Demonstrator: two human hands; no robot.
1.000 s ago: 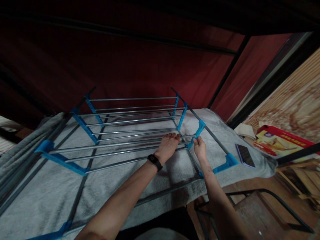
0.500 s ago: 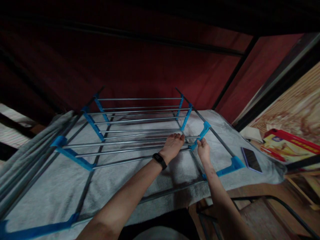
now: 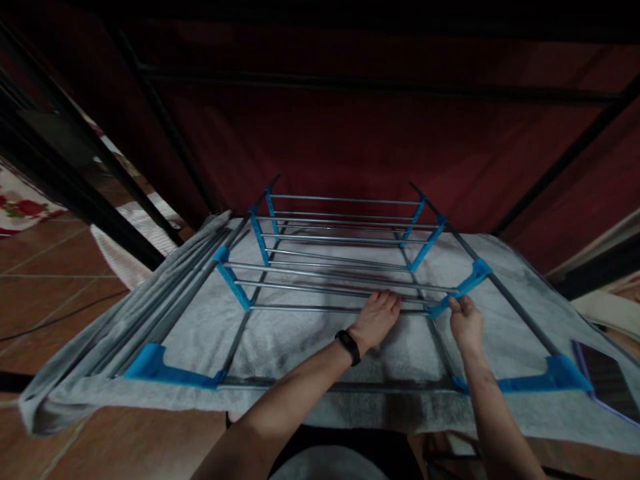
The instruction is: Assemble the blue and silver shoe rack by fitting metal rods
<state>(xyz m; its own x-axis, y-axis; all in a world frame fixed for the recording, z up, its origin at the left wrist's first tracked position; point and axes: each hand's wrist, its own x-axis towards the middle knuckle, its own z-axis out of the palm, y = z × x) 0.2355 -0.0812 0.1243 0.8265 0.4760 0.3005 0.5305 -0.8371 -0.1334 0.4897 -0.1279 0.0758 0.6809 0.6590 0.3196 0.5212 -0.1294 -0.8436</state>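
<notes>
A shoe rack of thin metal tubes and blue plastic brackets lies on a grey blanket (image 3: 310,340). My left hand (image 3: 379,320), with a black band at the wrist, has its fingers closed over the metal tubes (image 3: 305,309) of the nearer crosswise row, close to their right end. My right hand (image 3: 466,325) pinches the lower edge of the blue bracket (image 3: 473,279) into which these tubes run. The left ends of the tubes meet another blue bracket (image 3: 234,283). Both thumbs are partly hidden.
Loose metal tubes (image 3: 160,317) lie along the blanket's left side. A phone (image 3: 607,380) rests at the right edge. Behind the rack hangs a dark red curtain (image 3: 340,140) with black metal bars. Tiled floor (image 3: 45,287) shows at the left.
My view has swung left, so the rack appears farther right and more floor shows. Both hands keep their places on the tubes and the bracket.
</notes>
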